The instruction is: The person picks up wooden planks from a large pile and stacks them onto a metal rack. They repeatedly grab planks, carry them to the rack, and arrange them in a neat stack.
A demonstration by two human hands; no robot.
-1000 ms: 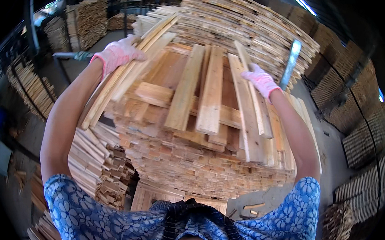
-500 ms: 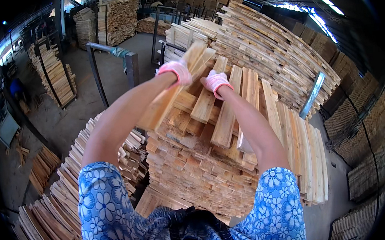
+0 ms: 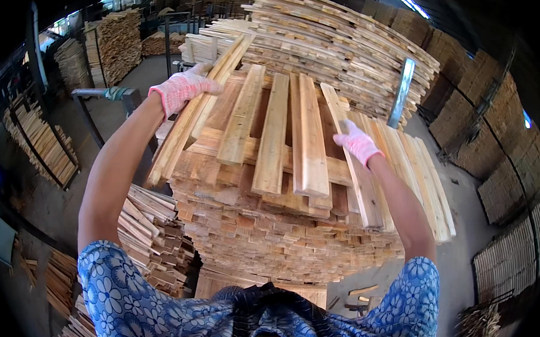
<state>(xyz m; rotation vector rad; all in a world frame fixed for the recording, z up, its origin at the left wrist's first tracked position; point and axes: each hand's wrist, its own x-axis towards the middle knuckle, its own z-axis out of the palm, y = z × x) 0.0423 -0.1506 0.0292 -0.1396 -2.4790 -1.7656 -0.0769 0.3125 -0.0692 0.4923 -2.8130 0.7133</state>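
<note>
My left hand (image 3: 184, 89), in a white and pink glove, is closed over a long wooden plank (image 3: 177, 139) at the left edge of the stack. Another plank lies close against its right side. On the right, my right hand (image 3: 357, 142), gloved alike, grips a narrow wooden plank (image 3: 362, 190), its thumb on the plank's left side; the finger ends are partly hidden. Between my hands several loose planks (image 3: 271, 144) lie spaced apart, pointing away from me, on crosswise boards. Beneath them is a tall stack of boards (image 3: 275, 240) with its end faces toward me.
Behind stands a higher lumber pile (image 3: 342, 38) beside an upright metal post (image 3: 402, 93). A metal frame (image 3: 103, 92) with cloth tied on it is at left. More wood (image 3: 152, 236) lies low at left, and board stacks (image 3: 505, 177) line the right.
My hands have moved apart, the left one outward with its plank and the right one to a plank farther right. The middle planks now lie more spread out. The view has shifted.
</note>
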